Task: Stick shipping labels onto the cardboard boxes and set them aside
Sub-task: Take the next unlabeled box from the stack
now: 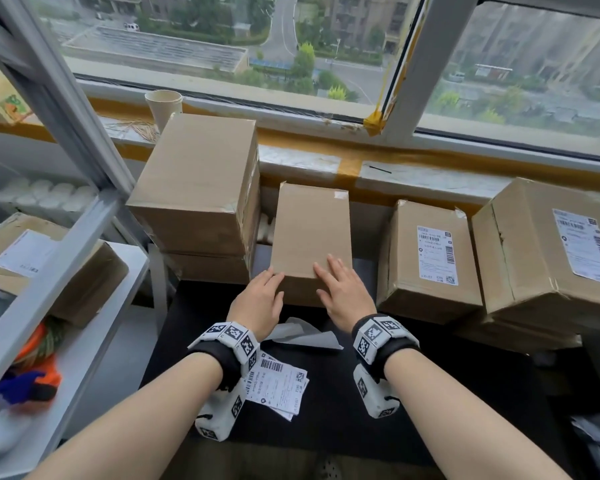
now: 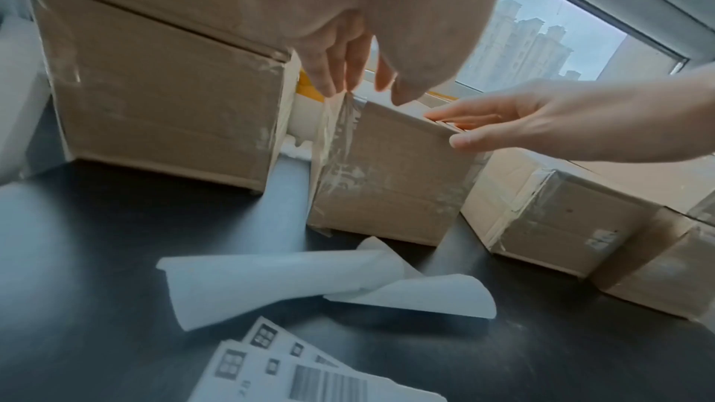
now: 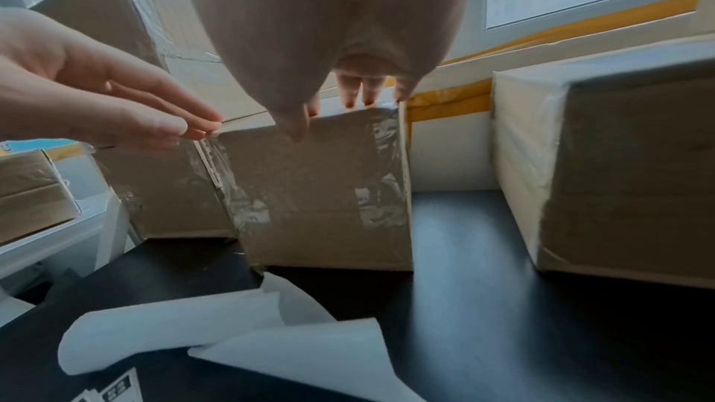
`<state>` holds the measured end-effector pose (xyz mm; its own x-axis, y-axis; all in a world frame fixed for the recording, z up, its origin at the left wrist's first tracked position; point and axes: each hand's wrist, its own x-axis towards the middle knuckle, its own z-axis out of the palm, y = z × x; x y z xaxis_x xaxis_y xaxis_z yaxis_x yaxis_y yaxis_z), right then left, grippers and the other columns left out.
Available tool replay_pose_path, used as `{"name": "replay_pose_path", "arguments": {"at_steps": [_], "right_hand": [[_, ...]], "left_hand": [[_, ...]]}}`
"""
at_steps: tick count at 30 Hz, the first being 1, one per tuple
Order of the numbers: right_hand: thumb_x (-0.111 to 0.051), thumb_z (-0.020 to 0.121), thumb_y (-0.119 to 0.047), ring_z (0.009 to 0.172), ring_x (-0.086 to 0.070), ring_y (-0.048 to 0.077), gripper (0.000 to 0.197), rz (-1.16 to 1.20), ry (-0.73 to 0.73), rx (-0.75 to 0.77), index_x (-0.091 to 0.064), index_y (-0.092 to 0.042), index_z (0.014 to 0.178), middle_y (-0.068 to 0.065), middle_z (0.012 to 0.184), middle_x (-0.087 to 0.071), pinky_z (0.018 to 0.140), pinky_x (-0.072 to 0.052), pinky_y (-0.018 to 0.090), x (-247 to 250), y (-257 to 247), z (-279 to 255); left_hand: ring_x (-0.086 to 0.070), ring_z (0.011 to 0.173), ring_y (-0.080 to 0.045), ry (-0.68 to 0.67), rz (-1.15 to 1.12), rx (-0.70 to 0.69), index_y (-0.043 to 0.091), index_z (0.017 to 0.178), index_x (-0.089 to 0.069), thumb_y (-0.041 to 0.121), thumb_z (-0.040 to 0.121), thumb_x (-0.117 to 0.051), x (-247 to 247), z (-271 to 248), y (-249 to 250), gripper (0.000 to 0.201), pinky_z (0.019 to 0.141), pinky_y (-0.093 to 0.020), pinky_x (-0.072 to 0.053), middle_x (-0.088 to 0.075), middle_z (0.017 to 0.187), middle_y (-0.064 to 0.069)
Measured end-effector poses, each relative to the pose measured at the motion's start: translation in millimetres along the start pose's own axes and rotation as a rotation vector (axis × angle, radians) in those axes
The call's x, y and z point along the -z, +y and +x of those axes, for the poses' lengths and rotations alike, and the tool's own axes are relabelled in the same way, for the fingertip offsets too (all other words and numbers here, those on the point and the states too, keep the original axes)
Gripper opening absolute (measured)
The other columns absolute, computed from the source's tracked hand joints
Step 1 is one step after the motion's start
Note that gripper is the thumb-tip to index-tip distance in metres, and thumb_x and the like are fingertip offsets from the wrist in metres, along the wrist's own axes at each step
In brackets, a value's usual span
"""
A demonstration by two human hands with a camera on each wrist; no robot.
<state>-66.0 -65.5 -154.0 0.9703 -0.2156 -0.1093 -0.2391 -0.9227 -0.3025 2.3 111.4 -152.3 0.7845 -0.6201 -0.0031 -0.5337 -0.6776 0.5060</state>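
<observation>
A plain, unlabelled cardboard box [image 1: 310, 233] stands in the middle of the black table [image 1: 430, 393], against the wall under the window. Both hands lie with straight fingers at its near top edge. My left hand [image 1: 262, 294] touches the near left corner and my right hand [image 1: 338, 289] rests flat on the top at the near right. In the left wrist view the left fingers [image 2: 332, 72] reach the taped corner of the box [image 2: 390, 176]. A loose stack of printed shipping labels [image 1: 278, 386] lies on the table beneath my left wrist.
Curled white backing sheets [image 1: 302, 336] lie between my wrists. Two labelled boxes [image 1: 426, 258] [image 1: 548, 254] stand at the right. A taller stack of plain boxes [image 1: 194, 188] is at the left, with a paper cup [image 1: 163, 105] on the sill. A shelf [image 1: 66, 271] holds another labelled box.
</observation>
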Motion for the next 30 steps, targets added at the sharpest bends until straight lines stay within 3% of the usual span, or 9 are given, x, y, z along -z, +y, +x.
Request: {"name": "replay_pose_path", "arguments": {"at_steps": [3,5,9,12,15,17,21,30], "right_hand": [[-0.037,0.1,-0.031,0.147,-0.008,0.018,0.05,0.018,-0.005,-0.02,-0.024,-0.03,0.147,0.002,0.159,-0.009,0.12,-0.007,0.033,0.4,10.7,-14.0],[-0.037,0.1,-0.031,0.146,-0.012,0.019,0.048,0.095,0.017,-0.055,-0.028,-0.027,0.146,0.003,0.159,-0.013,0.12,-0.011,0.032,4.4,17.9,-16.2],[-0.045,0.097,-0.026,0.145,-0.019,0.019,0.054,0.469,0.145,-0.292,-0.027,-0.018,0.147,0.005,0.157,-0.021,0.117,-0.017,0.03,11.7,31.8,-6.9],[-0.053,0.094,-0.017,0.14,-0.031,0.02,0.06,0.755,0.148,-0.444,-0.025,-0.014,0.147,0.003,0.152,-0.032,0.115,-0.026,0.032,12.4,38.2,-3.0],[-0.057,0.091,-0.01,0.135,-0.04,0.019,0.06,0.87,0.158,-0.463,-0.03,-0.011,0.145,0.004,0.146,-0.042,0.107,-0.031,0.024,10.4,42.7,-8.8],[-0.059,0.09,-0.008,0.131,-0.044,0.019,0.06,0.903,0.166,-0.465,-0.033,-0.01,0.144,0.005,0.142,-0.046,0.105,-0.034,0.023,8.5,46.1,-17.2],[-0.063,0.087,-0.009,0.126,-0.049,0.021,0.062,0.866,0.178,-0.496,-0.035,-0.011,0.143,0.006,0.138,-0.051,0.107,-0.04,0.037,4.2,54.7,-37.0],[-0.061,0.088,-0.011,0.127,-0.048,0.022,0.061,0.794,0.175,-0.538,-0.035,-0.013,0.143,0.007,0.139,-0.05,0.108,-0.039,0.04,0.4,61.7,-74.6]], "left_hand": [[-0.059,0.112,-0.026,0.119,-0.141,0.005,0.008,0.122,-0.057,0.014,0.095,-0.048,-6.6,3.5,5.3,0.029,0.093,-0.034,-0.046,-0.059,0.125,-0.009],[-0.062,0.1,-0.027,0.17,-0.248,0.082,0.006,0.115,-0.06,0.013,0.092,-0.053,-8.3,14.0,7.9,0.025,0.087,-0.035,-0.049,-0.062,0.111,-0.01],[-0.055,0.118,-0.025,0.095,-0.462,0.29,0.01,0.131,-0.05,0.02,0.09,-0.059,-9.3,39.1,11.3,0.043,0.101,-0.037,-0.043,-0.056,0.129,-0.009],[-0.048,0.128,-0.023,0.032,-0.647,0.313,0.005,0.135,-0.047,0.007,0.089,-0.059,-10.3,46.5,13.5,0.047,0.101,-0.024,-0.036,-0.052,0.136,-0.01],[-0.049,0.128,-0.022,0.029,-0.701,0.342,0.004,0.132,-0.049,0.0,0.085,-0.061,-11.7,43.8,12.0,0.049,0.104,-0.025,-0.036,-0.053,0.135,-0.011],[-0.05,0.127,-0.021,0.011,-0.732,0.365,0.004,0.132,-0.05,-0.001,0.084,-0.063,-12.5,39.5,12.7,0.05,0.107,-0.029,-0.037,-0.054,0.134,-0.011],[-0.051,0.126,-0.023,-0.023,-0.758,0.354,0.001,0.13,-0.05,-0.004,0.081,-0.066,-16.6,24.6,24.2,0.052,0.107,-0.034,-0.039,-0.055,0.133,-0.014],[-0.054,0.122,-0.022,-0.036,-0.773,0.359,0.004,0.128,-0.054,-0.001,0.077,-0.071,-30.5,-6.5,40.7,0.054,0.106,-0.037,-0.042,-0.059,0.128,-0.013]]}}
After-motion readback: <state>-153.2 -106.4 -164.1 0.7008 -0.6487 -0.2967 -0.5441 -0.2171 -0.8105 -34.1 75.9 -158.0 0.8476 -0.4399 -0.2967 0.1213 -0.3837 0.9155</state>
